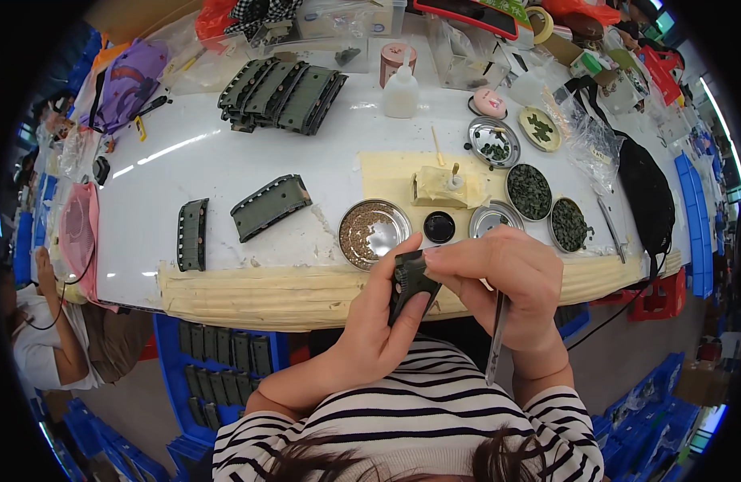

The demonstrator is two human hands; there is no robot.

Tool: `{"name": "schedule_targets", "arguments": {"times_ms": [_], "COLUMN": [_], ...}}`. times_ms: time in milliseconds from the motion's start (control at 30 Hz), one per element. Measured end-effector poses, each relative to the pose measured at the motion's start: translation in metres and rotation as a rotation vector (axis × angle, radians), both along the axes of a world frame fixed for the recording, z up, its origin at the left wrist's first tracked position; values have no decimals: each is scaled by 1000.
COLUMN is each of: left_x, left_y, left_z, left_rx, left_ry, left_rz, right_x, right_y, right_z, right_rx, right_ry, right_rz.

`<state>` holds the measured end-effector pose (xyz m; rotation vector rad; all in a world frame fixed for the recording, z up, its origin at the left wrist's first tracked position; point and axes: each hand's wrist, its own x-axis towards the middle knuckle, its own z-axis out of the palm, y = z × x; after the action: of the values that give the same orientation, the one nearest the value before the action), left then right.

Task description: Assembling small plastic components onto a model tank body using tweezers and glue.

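Just past the table's front edge, my left hand [369, 325] is closed around a dark green moulded plastic part [412, 283] with a ridged end. My right hand [511, 281] has its thumb and finger pressed to the part's upper end. Metal tweezers [496, 341] are tucked in that same hand, pointing down toward me. Whatever tiny piece may lie between the right fingertips is hidden. Near the hands stand a round metal dish of small copper-coloured pieces [358, 233], a black round lid [439, 226] and another metal dish [492, 215], partly covered by my right hand.
A taped block [447, 186] with an upright pin stands mid-table. Dishes of small dark green pieces [529, 191] are to its right. Similar green parts [270, 207] lie left, with a stack [284, 92] behind. A squeeze bottle [401, 92] stands far back. A blue crate [171, 353] holds more parts.
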<state>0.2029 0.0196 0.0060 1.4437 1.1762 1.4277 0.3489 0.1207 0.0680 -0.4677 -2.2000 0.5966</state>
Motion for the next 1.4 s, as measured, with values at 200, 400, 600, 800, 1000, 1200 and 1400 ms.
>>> {"name": "schedule_targets", "arguments": {"times_ms": [200, 400, 600, 800, 1000, 1200, 1400], "left_x": [-4, -4, 0, 2, 3, 3, 2], "left_y": [1, 1, 2, 3, 3, 1, 3], "left_z": [2, 4, 4, 3, 2, -1, 2], "left_rx": [83, 96, 133, 127, 115, 85, 164], "left_ry": [198, 268, 267, 262, 240, 207, 304], "left_rz": [-31, -42, -14, -24, -28, -41, 27], "right_x": [-6, -8, -3, 1, 1, -2, -3], "right_y": [-2, -3, -4, -5, -9, -11, -11], "right_z": [3, 6, 2, 2, -1, -4, -5], "right_rx": [31, 175, 297, 344, 382, 361, 286], "right_ry": [-36, -130, -156, -201, -219, -202, -164], "right_rz": [-14, -16, -12, -11, -21, -39, -58]}}
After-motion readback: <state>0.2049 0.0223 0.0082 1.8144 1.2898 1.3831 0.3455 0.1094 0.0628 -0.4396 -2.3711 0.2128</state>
